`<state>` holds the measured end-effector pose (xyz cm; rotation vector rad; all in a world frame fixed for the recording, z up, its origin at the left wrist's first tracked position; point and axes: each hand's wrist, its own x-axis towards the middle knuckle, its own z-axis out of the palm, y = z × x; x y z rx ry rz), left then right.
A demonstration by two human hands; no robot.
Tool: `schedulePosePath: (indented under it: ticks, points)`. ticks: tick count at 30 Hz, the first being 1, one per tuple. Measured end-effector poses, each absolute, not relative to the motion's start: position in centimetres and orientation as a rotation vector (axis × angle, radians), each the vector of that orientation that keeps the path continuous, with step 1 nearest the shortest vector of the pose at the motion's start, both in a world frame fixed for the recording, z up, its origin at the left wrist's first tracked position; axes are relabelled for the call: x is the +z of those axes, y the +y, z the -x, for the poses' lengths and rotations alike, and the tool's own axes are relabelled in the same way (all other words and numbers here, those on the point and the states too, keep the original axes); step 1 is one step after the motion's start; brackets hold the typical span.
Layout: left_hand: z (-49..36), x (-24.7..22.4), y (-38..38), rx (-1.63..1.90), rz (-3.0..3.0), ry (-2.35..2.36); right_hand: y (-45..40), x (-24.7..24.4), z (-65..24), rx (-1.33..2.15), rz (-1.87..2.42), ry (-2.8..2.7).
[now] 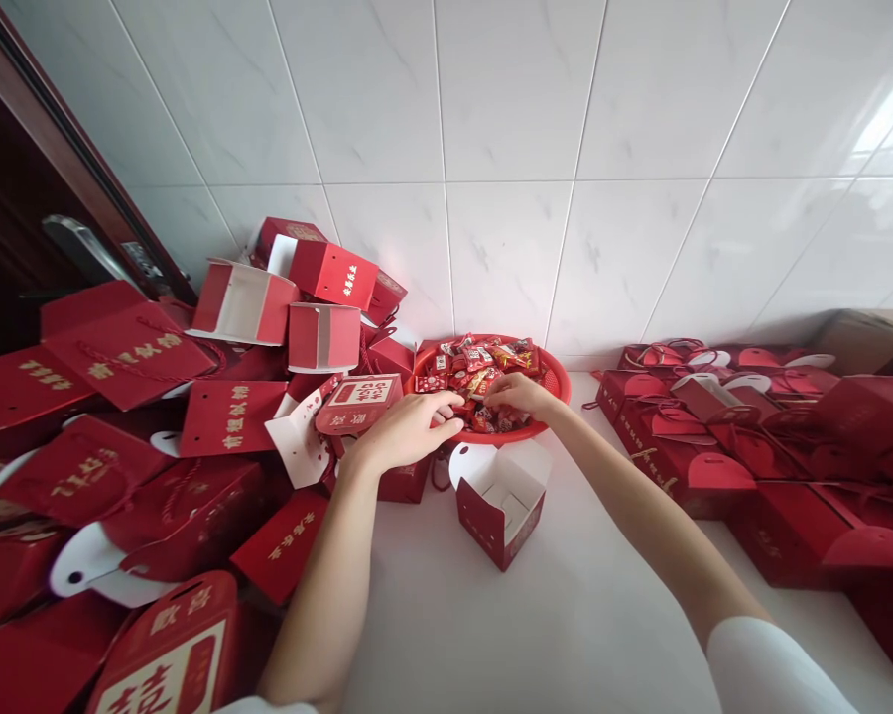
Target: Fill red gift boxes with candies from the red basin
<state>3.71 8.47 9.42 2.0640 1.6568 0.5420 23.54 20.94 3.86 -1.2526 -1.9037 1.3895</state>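
Wrapped candies (480, 359) heaped in a red basket (560, 377). Right hand (521, 395) over the basket, fingertips down among wrappers; cannot tell whether its grip is clamped on one. Left hand (411, 428) at the basket's left rim, fingers curled; cannot tell its grip either. Open box (502, 521) just in front of the basket, on the tabletop (536, 640). Jumbled red cartons (238, 416) left of the basket; packed cartons (685, 456) right.

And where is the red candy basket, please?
In the head view, the red basket sits just right of centre, behind the open box, near the tiled wall.
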Motion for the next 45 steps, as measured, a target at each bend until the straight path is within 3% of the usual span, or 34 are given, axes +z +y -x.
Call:
schedulePosePath:
  ticks: [11,21,37,45]
  points:
    - [-3.7,9.5,8.5,0.534,-2.054,1.671,20.5,3.6,-22.0,1.213,1.416,-2.367]
    - [-3.6,8.2,10.1,0.989,-1.985,1.768,20.4,4.5,-22.6,1.245,1.327,-2.063]
    - [-4.1,7.0,11.7,0.914,-1.951,1.833,21.2,3.2,-19.3,0.983,1.28,-2.162]
    - [-4.2,6.7,11.7,0.923,-1.935,1.817,21.4,4.7,-23.7,1.299,1.162,-1.925]
